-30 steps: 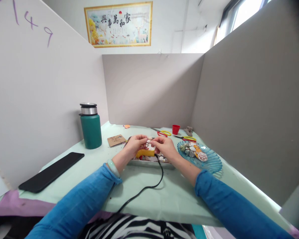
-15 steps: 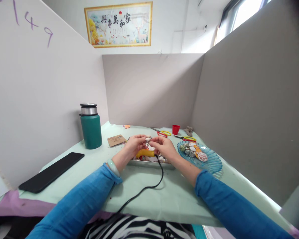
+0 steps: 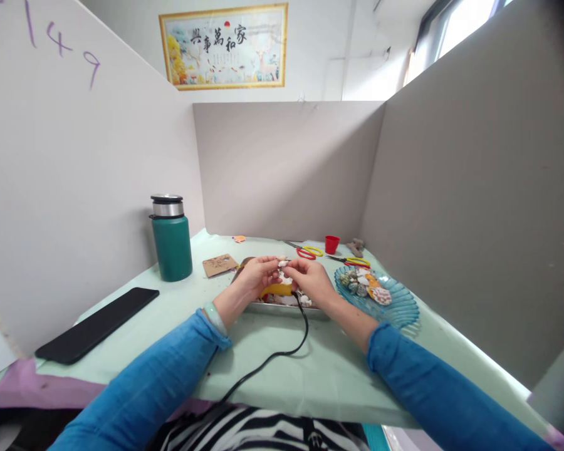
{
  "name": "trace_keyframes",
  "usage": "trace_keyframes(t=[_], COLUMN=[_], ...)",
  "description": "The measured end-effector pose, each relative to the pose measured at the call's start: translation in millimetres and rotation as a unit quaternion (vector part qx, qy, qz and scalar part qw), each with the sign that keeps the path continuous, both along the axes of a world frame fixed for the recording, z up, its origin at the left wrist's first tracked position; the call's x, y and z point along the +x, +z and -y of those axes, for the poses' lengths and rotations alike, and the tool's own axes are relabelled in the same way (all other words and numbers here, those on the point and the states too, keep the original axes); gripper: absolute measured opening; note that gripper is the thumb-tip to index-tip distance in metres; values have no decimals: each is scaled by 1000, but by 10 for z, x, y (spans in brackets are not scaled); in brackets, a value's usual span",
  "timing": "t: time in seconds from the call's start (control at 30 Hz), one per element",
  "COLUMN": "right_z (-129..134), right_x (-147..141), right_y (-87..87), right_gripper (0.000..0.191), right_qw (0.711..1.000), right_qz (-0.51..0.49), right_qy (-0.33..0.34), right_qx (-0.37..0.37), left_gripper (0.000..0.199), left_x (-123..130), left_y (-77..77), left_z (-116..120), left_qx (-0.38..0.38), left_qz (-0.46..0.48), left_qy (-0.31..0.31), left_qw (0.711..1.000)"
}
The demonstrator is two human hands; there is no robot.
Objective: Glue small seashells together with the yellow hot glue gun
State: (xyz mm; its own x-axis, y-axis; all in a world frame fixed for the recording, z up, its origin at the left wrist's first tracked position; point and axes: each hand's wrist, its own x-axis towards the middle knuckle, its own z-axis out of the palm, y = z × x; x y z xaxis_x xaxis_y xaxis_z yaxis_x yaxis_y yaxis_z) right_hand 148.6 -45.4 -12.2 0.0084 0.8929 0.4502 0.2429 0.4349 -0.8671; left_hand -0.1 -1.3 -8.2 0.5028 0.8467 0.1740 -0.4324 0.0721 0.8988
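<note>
Pinching a small, whitish, shell-like piece (image 3: 282, 264) calls for a light touch, and the left hand (image 3: 256, 275) seems suited to it: its grip is narrow, thumb and fingers drawn in on the piece, above a shallow silver metal tray (image 3: 286, 309). The right hand (image 3: 309, 275) meets it from the other side, fingertips bunched close; whether that grip also bears on the piece is too small to make out.

One hand should act as the anchor while the other makes the fine adjustments — if both push at once, the piece could slip. Working over the tray is sensible, since anything dropped would likely land among the small mixed white and red bits (image 3: 305, 300).

A curved yellow tool handle (image 3: 278, 289) lies just below the fingers, its front end hidden by the left hand, so the knuckles are best kept clear. Its thin black cord (image 3: 282, 353) bends between the forearms across the pale green covered surface (image 3: 329, 376) — lifting the wrists over it would avoid a tug. The fluted blue glass plate (image 3: 407, 307) of patterned shells (image 3: 364, 285) sits near the right forearm, so sideways sweeps should stay small.
</note>
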Motion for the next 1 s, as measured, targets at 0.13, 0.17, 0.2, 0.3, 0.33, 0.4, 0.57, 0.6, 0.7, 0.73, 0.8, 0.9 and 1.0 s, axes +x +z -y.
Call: trace_keyframes(t=[0.13, 0.17, 0.2, 0.3, 0.33, 0.4, 0.57, 0.6, 0.7, 0.73, 0.8, 0.9, 1.0], right_z=[-34, -38, -40, -41, -40, -34, -2, 5, 18, 18, 13, 1, -7], right_x=[11, 13, 16, 22, 24, 26, 27, 26, 24, 23, 24, 27, 31], right_y=[-31, -36, -41, -48, -49, -47, -29, -25, -21, -23, -30, -39, -43], right_gripper=[16, 17, 18, 26, 28, 31, 32, 31, 31, 30, 28, 27, 27], right_qw=[1000, 1000, 1000, 1000, 999, 999, 999, 999, 998, 998, 997, 997, 997], right_qz=[-15, -12, -9, -10, -13, -19, -6, -2, 16, 23, 31, 33, 31], right_qy=[9, 12, 13, 6, 4, 6, 17, 17, 11, 8, 3, 0, -5], right_qx=[8, 7, 7, 21, 30, 44, 49, 51, 62, 66, 71, 73, 77], left_gripper=[18, 18, 18, 17, 17, 18, 17, 17, 19, 19, 20, 21, 22], left_x=[2, 4, 5, 5, 3, -1, -4, -2, 4, 5, 7, 8, 12], left_y=[20, 22, 21, 2, -7, -21, -13, -10, -16, -22, -34, -39, -26], left_z=[15, 17, 17, 5, 0, -6, 12, 17, 20, 17, 11, 9, 22], left_qx=[4, 1, -1, 3, 6, 12, 22, 24, 34, 39, 48, 52, 43], left_qz=[-1, -1, 0, -1, -1, -7, -31, -37, -54, -57, -58, -56, -52], left_qy=[13, 15, 16, 15, 15, 19, 39, 45, 59, 61, 61, 55, 53], left_qw=[1000, 1000, 1000, 1000, 1000, 1000, 999, 998, 996, 996, 995, 996, 996])
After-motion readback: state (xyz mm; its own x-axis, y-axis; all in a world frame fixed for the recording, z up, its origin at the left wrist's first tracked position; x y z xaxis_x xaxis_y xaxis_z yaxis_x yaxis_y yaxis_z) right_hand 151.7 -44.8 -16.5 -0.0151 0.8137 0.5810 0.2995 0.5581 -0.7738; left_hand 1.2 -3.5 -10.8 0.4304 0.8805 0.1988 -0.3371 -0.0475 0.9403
